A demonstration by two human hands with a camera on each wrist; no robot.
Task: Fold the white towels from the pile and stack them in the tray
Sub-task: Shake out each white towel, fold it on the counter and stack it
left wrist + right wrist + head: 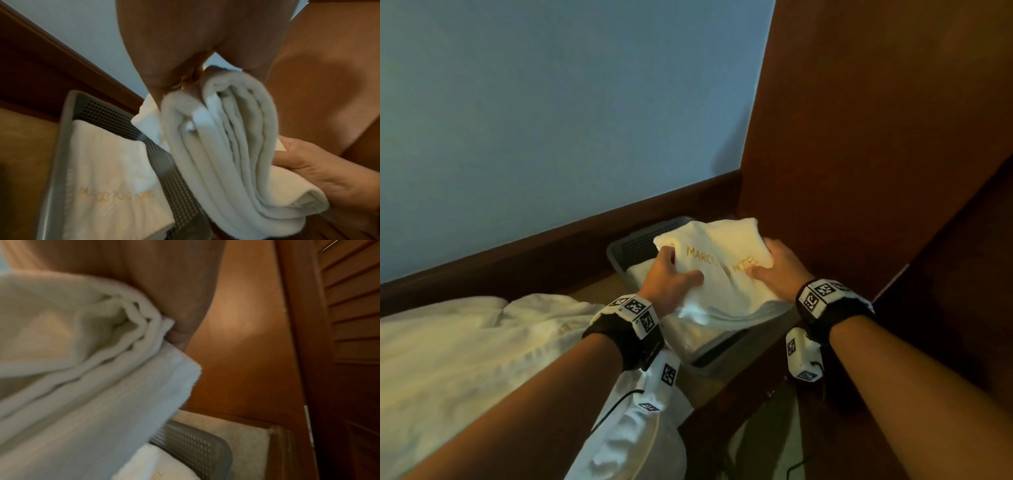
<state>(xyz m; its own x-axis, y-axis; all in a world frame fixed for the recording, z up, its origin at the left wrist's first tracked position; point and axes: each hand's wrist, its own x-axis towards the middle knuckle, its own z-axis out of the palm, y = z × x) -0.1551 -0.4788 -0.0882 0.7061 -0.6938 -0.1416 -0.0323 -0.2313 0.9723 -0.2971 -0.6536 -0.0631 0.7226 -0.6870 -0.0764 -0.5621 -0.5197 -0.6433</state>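
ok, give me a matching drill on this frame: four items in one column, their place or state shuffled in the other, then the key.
Items
1. folded towel
2. tray
3. towel in the tray
4. unfolded pile

States
A. grey, perforated walls, against the wooden baseboard
B. held at both ends, left hand and right hand, above the tray
C. lies loose to the left of the tray
D. lies flat in the tray, gold lettering up

Pairs: 1-B, 2-A, 3-D, 4-C
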